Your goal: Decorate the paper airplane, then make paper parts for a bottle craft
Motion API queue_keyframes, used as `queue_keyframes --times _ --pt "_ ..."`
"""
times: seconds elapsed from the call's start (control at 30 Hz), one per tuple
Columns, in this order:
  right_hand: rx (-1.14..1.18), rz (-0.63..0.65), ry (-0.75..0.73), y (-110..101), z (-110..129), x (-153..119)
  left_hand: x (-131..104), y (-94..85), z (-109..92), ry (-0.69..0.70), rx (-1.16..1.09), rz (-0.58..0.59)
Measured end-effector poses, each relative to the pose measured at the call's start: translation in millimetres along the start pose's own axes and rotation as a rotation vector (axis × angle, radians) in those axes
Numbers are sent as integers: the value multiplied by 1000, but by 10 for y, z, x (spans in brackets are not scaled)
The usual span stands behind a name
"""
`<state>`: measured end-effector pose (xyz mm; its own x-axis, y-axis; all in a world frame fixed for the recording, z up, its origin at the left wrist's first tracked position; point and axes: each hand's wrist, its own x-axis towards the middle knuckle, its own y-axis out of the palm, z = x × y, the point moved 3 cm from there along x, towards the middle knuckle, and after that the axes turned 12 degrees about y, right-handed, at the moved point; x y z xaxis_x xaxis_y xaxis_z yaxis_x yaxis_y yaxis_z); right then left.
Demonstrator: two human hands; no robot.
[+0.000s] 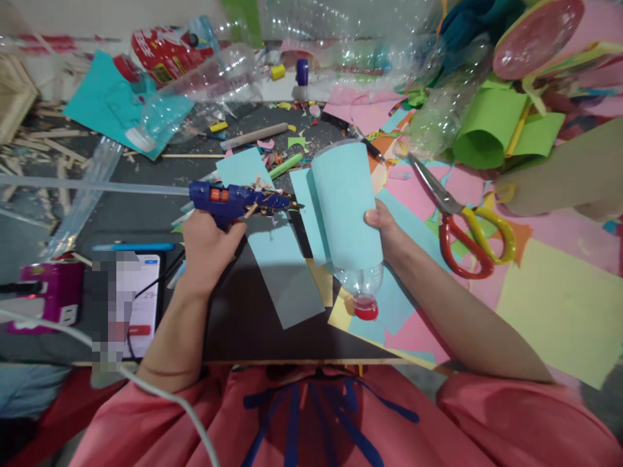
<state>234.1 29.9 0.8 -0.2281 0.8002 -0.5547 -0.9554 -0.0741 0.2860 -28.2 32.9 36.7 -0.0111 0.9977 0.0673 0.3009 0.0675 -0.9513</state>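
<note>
My left hand [207, 246] is wrapped round the handle of a blue hot glue gun [233, 200], whose nozzle points right toward a bottle. A long clear glue stick [97, 185] runs out of the gun's back end. Wood scraps cling to the gun's front. My right hand [382, 227] grips a clear plastic bottle [360, 279] wrapped in light blue paper [345, 201]. The bottle is tilted with its red cap [365, 307] toward me. A loose flap of blue paper [309, 214] stands out on its left side. The fingers behind the bottle are hidden.
Scissors [450, 207] with red and yellow handles lie right of the bottle on coloured paper. A phone [146, 305] and a purple box [51, 295] sit at the left, with a white cable [165, 394] crossing near my left arm. Plastic bottles [204, 84] line the back.
</note>
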Motion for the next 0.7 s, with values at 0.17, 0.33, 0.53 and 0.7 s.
queue_keyframes --times 0.17,0.33,0.53,0.7 --pt "44 -6 50 10 8 -30 17 -2 -24 -26 -28 -26" --pt "17 13 55 25 19 -53 17 -11 -18 -46 -54 -58" --pt "37 43 60 37 5 -45 -26 -65 -6 -7 -113 -13" --pt "26 53 46 40 4 -40 -19 -70 20 -42 -100 -22"
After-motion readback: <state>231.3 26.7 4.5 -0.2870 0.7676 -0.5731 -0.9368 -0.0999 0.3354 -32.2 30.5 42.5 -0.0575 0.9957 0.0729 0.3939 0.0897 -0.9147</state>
